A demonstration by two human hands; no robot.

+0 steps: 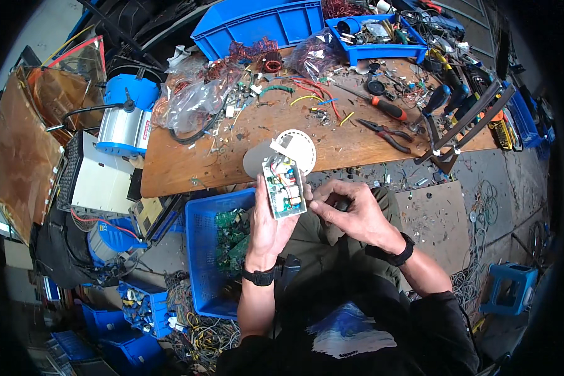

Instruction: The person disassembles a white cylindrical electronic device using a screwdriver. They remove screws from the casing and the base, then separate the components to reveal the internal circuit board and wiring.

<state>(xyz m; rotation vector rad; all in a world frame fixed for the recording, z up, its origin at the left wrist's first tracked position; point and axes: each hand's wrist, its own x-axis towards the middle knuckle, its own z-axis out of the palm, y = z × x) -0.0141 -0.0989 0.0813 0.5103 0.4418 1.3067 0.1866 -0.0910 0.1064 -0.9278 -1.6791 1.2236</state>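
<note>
**Opened electronic unit held over the lap at the desk edge**

The left hand [271, 229] cups a small white housing [272, 197] from below and the side, its grip closed around it; the right hand [360, 213] is beside the lower right edge, thumb and fingers drawn together, though whether they pinch anything cannot be told; the housing is at the near edge of the desk [213, 168], its circuit board [288, 188] facing up. The work appears partway: the housing is open, while board and wires sit inside, seemingly yet to be separated. A white perforated disc [303, 149] lies just beyond; any attachment is unclear. Pliers [388, 136], a screwdriver [390, 109] and wire scraps strew the desk; a blue tray [382, 51] of parts stands at the back; below, a blue crate [196, 250] holds green boards [233, 245]; tangled cables [213, 335] cover the floor nearby.
</note>
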